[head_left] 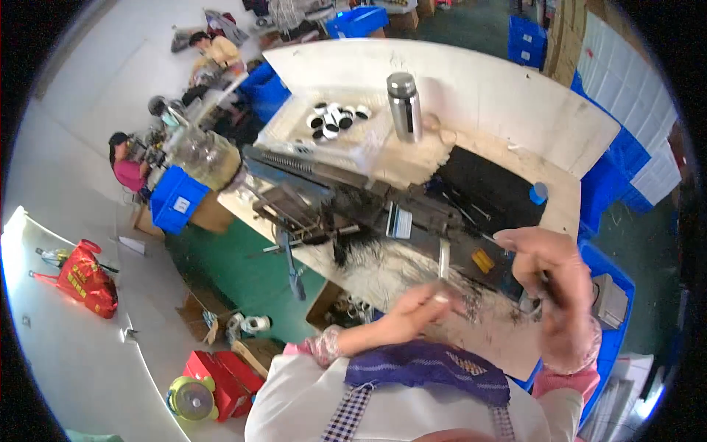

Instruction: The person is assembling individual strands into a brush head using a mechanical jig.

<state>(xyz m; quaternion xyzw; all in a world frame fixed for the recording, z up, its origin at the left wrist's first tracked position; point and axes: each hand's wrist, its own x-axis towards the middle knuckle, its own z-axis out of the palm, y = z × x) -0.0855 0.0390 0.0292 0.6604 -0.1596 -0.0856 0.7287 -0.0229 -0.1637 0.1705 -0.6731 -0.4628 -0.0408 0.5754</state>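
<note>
The left hand (pixel 421 311), fingers bent, is just below the pale bar (pixel 444 258); the right hand (pixel 551 271) curls near the black mat (pixel 482 177) (blurred: I cannot tell whether either grips anything). Thin tools (pixel 479 211) lie there, probably for quick reach; the cylindrical steel flask (pixel 404 110) stands clear of bristly shavings (pixel 361 247).

on the bench (pixel 504 353), machine (pixel 317 184) is in the middle, w/ small box (pixel 400 222) on it; behind it stands flask (pixel 405 110), w/ tray (pixel 294 132) of round parts (pixel 335 118) at its l. side; upright board (pixel 479 88) stands behind all these; mat (pixel 490 173) lies to the r. of flask, w/ round cap (pixel 538 193) at its r. end; l. hand (pixel 420 317) is before machine, r. hand (pixel 552 272) at bench's near r. corner
</note>
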